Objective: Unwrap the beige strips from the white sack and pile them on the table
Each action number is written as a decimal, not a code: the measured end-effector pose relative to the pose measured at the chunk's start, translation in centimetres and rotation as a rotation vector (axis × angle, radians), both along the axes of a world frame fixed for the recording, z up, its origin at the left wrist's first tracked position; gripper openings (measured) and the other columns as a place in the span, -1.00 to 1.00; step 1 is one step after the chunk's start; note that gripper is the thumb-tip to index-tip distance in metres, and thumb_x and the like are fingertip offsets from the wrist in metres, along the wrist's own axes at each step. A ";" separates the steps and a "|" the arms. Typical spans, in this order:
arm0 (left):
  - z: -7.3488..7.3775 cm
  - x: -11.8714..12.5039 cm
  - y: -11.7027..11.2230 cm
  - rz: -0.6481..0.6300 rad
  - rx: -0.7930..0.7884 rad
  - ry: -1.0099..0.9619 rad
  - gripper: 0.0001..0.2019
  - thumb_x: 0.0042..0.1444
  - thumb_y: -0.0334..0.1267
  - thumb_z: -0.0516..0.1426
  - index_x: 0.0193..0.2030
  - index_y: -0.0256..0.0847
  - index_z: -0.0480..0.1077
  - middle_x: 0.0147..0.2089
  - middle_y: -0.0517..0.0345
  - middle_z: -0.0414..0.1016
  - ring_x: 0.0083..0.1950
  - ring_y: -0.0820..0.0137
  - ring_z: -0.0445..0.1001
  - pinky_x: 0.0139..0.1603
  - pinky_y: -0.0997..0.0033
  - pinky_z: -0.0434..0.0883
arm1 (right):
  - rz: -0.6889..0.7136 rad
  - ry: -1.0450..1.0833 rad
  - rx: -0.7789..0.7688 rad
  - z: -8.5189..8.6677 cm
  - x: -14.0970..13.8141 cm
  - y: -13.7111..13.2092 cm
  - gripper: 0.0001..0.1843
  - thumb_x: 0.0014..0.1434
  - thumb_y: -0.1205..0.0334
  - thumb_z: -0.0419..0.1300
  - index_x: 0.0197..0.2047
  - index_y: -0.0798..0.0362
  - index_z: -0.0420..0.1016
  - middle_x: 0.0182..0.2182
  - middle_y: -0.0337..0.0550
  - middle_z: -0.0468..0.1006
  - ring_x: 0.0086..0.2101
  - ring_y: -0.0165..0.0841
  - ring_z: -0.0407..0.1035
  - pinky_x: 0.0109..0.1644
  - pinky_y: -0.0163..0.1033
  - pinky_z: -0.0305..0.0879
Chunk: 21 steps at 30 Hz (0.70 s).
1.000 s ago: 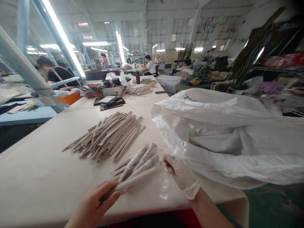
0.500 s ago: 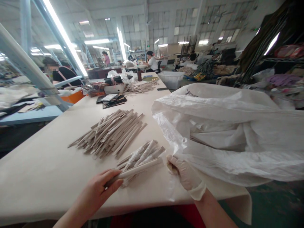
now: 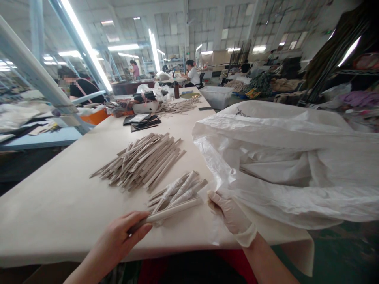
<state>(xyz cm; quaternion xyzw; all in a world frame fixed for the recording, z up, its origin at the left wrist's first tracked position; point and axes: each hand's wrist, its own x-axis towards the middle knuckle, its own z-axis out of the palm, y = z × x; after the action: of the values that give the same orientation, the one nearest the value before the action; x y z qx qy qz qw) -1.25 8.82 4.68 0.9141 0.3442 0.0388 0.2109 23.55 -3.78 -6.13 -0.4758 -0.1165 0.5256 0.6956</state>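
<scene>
My left hand (image 3: 126, 232), bare, is closed on the near end of a beige strip bundle (image 3: 177, 210), thumb below and fingers above. The bundle slants up to the right, its far end just short of my other hand. My right hand (image 3: 231, 215) wears a pale thin glove and pinches a strip of clear film (image 3: 215, 230) that hangs below the fingers. Behind the held bundle lie several strips partly wrapped in white (image 3: 179, 189). Farther left is a large loose pile of beige strips (image 3: 145, 161).
A big white plastic bag (image 3: 284, 130) lies open-mouthed on the right of the covered table (image 3: 53, 213). Dark flat pieces (image 3: 142, 123) and a brown bottle (image 3: 177, 90) sit farther back. A slanted metal post (image 3: 38, 67) rises at left. Other people work in the background.
The view has shifted slightly, so the background sits a little farther right. Both hands keep nearly the same pose and hold.
</scene>
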 end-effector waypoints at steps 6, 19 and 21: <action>-0.7 -0.2 0.3 0.010 -0.005 0.012 -0.72 0.04 -0.05 0.07 -0.22 -0.15 0.46 -0.32 0.16 0.54 -0.34 0.42 0.48 -0.30 0.61 0.38 | 0.023 -0.092 0.024 -0.1 0.0 0.0 -0.62 -0.08 -0.03 0.28 -0.63 0.08 0.31 -0.69 -0.33 0.26 -0.61 -0.51 0.07 -0.55 -0.32 -0.08; -4.8 4.9 -3.1 0.032 -0.117 -0.008 -0.73 0.12 -0.06 -0.04 -0.26 -0.20 0.34 -0.49 0.20 0.40 -0.45 0.40 0.37 -0.42 0.47 0.29 | 0.081 -0.010 0.032 -0.1 -4.7 0.4 -0.63 -0.10 -0.12 0.23 -0.49 0.06 0.49 -0.73 -0.36 0.17 -0.65 -0.52 -0.02 -0.54 -0.31 -0.08; -4.9 5.1 -3.3 0.041 -0.109 0.009 -0.75 0.12 -0.07 -0.04 -0.33 -0.19 0.32 -0.46 0.18 0.41 -0.42 0.39 0.38 -0.39 0.46 0.29 | -0.067 0.131 -0.031 -0.3 -5.1 0.7 -0.60 -0.13 -0.14 0.25 -0.47 0.07 0.47 -0.74 -0.42 0.07 -0.67 -0.54 -0.12 -0.57 -0.33 -0.14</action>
<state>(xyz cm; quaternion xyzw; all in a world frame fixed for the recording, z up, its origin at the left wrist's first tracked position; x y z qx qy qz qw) 3.84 5.55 -0.21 0.8942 0.3653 0.0200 0.2579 18.41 -3.03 -6.41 -0.4549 -0.0467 0.5338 0.7113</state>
